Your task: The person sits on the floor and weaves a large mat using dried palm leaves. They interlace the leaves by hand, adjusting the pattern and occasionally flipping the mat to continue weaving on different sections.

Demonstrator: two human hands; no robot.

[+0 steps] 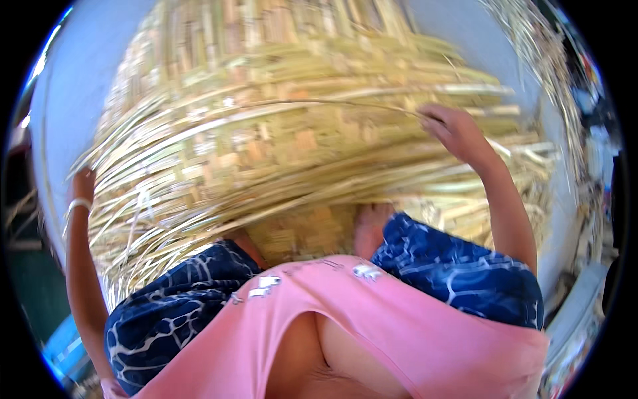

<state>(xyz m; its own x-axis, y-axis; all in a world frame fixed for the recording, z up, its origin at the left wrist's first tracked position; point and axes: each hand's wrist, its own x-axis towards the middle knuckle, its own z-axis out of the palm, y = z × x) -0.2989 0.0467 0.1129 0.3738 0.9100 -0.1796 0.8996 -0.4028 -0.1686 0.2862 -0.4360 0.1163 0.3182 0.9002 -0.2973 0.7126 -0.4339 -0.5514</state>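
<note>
A large mat (292, 136) of flat, yellowish split-cane or reed strips lies in front of me, woven in the middle. Its long loose ends spread to both sides. At the right, above the mat, my right hand (455, 130) pinches the end of a thin, slender strip (332, 102), which bows leftward across the weave. My left hand (84, 181) is at the mat's far left edge, its fingers closed among the strip ends. Blur hides exactly which strip lies in them, and whether it is the same one as in my right hand.
My bare feet (372, 229) rest on the near part of the mat, between my bent knees. A pale blue-grey floor (86, 73) shows around the weave. Loose strips (541, 60) lie along the right side, and a blue object (64, 349) is at the lower left.
</note>
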